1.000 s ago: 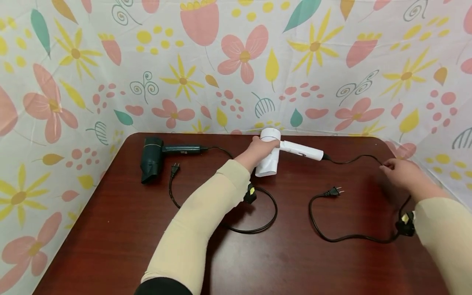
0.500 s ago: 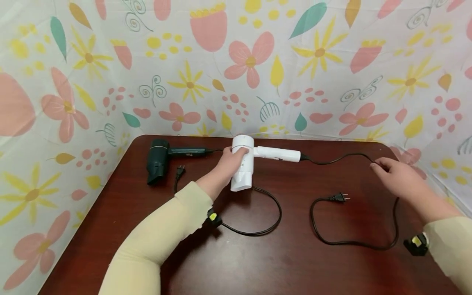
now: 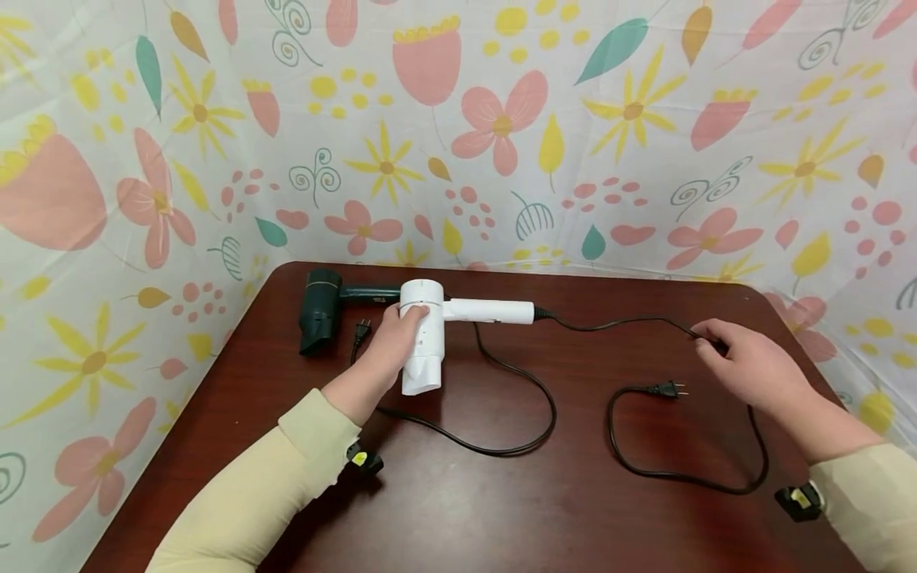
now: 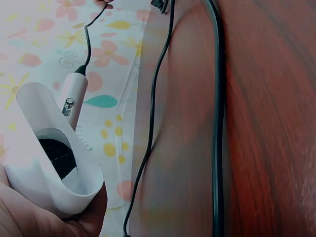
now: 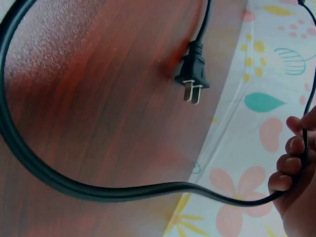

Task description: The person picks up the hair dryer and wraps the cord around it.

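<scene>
Hanging in the left grip (image 3: 390, 342), the white hair dryer (image 3: 431, 342) points its nozzle (image 3: 421, 377) toward the person and its handle (image 3: 490, 311) to the right. It is left of the middle of the surface (image 3: 501, 509) and seems raised above it, though how far is hard to judge. The left grip is closed around the barrel, thumb laid over it. The right grip (image 3: 752, 362) is nearly closed, its fingers curled on the thin black cord (image 3: 630, 321) running from that handle.

The dryer will probably handle as a fairly light, rigid piece, weighted toward the barrel; its smooth casing may be a little slippery, and the open nozzle rim looks the most fragile part. The barrel is the best place to take hold, the handle a sound second choice. The cord should flex easily, so a light pinch should suffice.

Counted outward: two hair dryers, the other a dark green dryer (image 3: 320, 314) lying at the far left, its handle end hidden behind the white one; two cords, the second cord (image 3: 552, 414) looping mid-surface; two plugs, a left plug (image 3: 362, 328) near the dark dryer and a right plug (image 3: 669, 389); one floral backdrop (image 3: 630, 183) behind.
</scene>
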Available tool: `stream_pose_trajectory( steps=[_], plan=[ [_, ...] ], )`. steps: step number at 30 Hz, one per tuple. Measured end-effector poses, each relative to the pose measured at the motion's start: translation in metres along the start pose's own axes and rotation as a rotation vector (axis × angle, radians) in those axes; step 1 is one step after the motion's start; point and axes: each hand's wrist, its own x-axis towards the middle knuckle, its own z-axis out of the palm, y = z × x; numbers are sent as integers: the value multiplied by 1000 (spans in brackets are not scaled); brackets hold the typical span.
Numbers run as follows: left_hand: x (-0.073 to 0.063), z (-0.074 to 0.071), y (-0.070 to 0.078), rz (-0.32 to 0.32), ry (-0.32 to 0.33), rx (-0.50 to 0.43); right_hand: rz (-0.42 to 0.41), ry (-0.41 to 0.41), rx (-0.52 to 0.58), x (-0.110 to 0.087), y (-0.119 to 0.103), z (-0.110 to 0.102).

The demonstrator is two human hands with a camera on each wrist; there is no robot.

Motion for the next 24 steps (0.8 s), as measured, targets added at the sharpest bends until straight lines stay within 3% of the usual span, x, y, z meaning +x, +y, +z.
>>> stream_pose_trajectory(
  steps=[6,13,18,24],
  plan=[
    [-3,-11,-1,14,17,17,-15,21,-11,-6,11,1],
    [-5,-20,-2,14,39,9,38,-52,66,-12,32,-2],
    [-5,-28,-2,20,76,-25,55,-38,106,-16,46,-5],
    [-6,-34,-1,23,105,-59,68,-45,147,-20,46,-12]
  ],
)
